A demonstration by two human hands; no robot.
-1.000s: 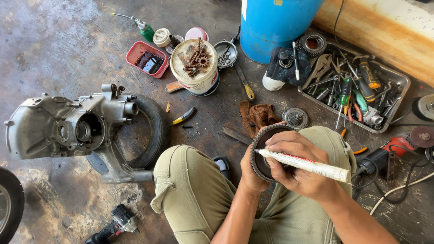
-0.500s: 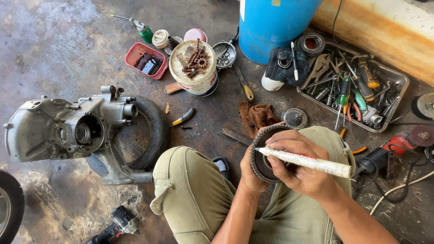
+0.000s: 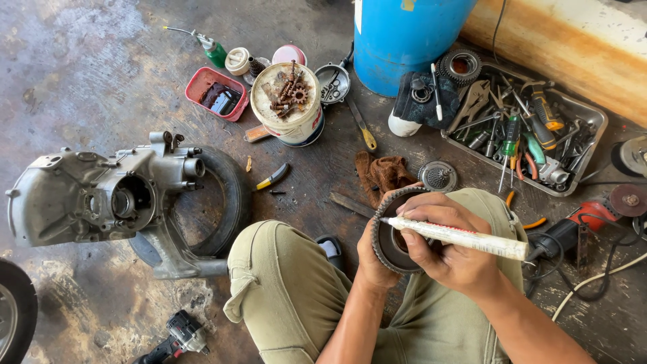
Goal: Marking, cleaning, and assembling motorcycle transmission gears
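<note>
The left hand (image 3: 373, 259) cups a round, dark part with a toothed rim (image 3: 391, 232) from beneath, fingers curled around its lower edge, holding it over the person's lap between the raised knees. The right hand (image 3: 448, 246) is closed around a white marker pen (image 3: 458, 236) — thumb and fingers pinching the barrel — with the tip resting on the upper left of the toothed rim, just above the left thumb.

Just beyond the hands, on the stained concrete floor, lies a brown rag (image 3: 381, 173) with a small round finned metal part (image 3: 437, 176) beside it. Farther out past the right hand sits a metal tray of tools (image 3: 593, 125) — pliers, screwdrivers, sockets — next to a blue drum (image 3: 404, 37). To the right of the right wrist lies a red angle grinder (image 3: 593, 216). Well to the left of the left hand, an engine casing (image 3: 101, 195) rests on a tyre (image 3: 232, 195), and a white bucket of rusty parts (image 3: 288, 101) stands beyond it.
</note>
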